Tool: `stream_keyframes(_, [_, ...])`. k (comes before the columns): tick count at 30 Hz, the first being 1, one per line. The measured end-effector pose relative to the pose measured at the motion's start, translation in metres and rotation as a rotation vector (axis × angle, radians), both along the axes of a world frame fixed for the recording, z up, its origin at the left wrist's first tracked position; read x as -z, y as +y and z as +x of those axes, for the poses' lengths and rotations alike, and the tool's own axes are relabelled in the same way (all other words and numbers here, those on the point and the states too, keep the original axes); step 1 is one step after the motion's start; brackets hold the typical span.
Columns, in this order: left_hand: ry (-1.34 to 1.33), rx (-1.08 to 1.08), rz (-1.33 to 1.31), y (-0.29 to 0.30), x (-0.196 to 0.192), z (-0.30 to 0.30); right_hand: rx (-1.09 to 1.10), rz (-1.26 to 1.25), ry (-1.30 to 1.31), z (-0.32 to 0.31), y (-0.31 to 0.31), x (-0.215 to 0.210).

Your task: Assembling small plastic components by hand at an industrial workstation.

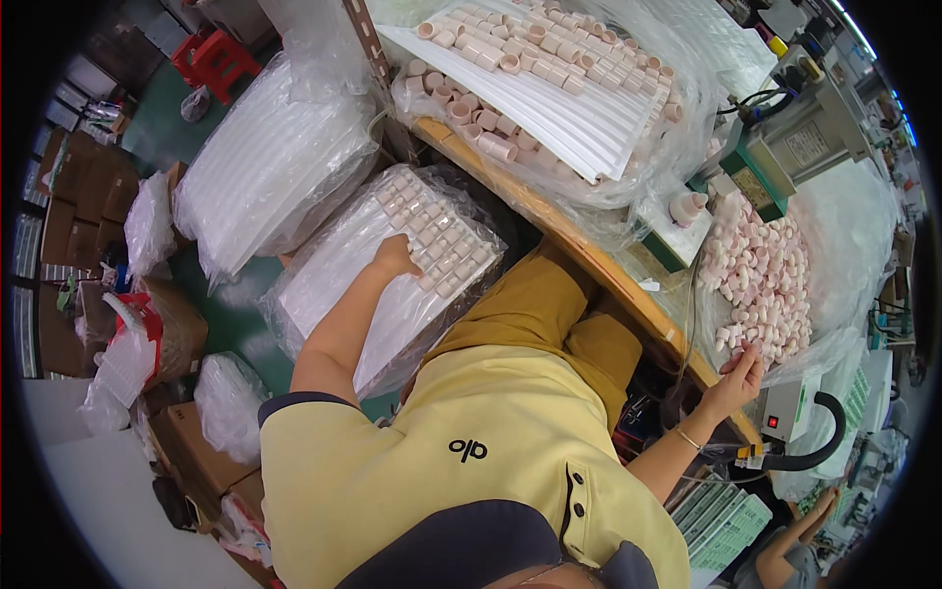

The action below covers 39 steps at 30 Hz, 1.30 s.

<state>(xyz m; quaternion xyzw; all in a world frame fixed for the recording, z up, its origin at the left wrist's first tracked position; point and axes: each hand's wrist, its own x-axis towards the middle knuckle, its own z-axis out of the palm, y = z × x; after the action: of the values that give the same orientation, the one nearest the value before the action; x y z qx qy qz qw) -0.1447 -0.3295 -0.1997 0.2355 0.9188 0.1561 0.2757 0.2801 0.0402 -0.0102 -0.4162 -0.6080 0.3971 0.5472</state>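
Note:
My left hand [395,258] reaches down to a white ribbed tray [339,280] in clear plastic, left of my knees. Rows of short pale pink cylindrical caps [446,239] cover the tray's far right part. The fingers are curled in against a cap at the rows' near edge. Over on the right, my right hand [738,383] is at the near edge of a heap of small pale pink plastic pieces [760,270]. Its thumb and fingers are pinched together; whatever lies between them is too small to make out.
A wooden-edged bench [579,245] runs diagonally past my knees. On it lie a plastic bag of larger pink caps [491,128], a green and grey bench machine [760,172] and a white box with a black hose [790,407]. Wrapped white trays [280,157] stand left. Another person's arms [805,530] show lower right.

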Motion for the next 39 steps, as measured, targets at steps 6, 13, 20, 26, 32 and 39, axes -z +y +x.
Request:
stream_keyframes(6, [0.260,-0.183,0.055,0.012,0.021,0.005,0.051,0.068,-0.475,0.024,0.047,0.027])
stream_keyframes(13, [0.661,-0.532,0.566,0.003,0.050,-0.009,-0.027,-0.012,-1.070,0.019,0.064,0.040])
stream_keyframes(20, [0.855,-0.795,1.158,0.069,-0.079,-0.022,0.015,-0.069,-0.983,0.016,0.064,0.037])
stream_keyframes(26, [0.441,0.487,1.081,0.226,-0.310,-0.010,0.139,0.007,-0.827,0.008,0.058,0.029])
stream_keyframes(32, [0.574,0.889,0.595,0.393,-0.263,-0.065,0.119,0.145,-0.655,-0.007,0.043,0.011])
stream_keyframes(39, [0.661,0.976,0.357,0.450,-0.242,-0.079,-0.019,-0.155,-0.370,-0.026,0.030,0.000])
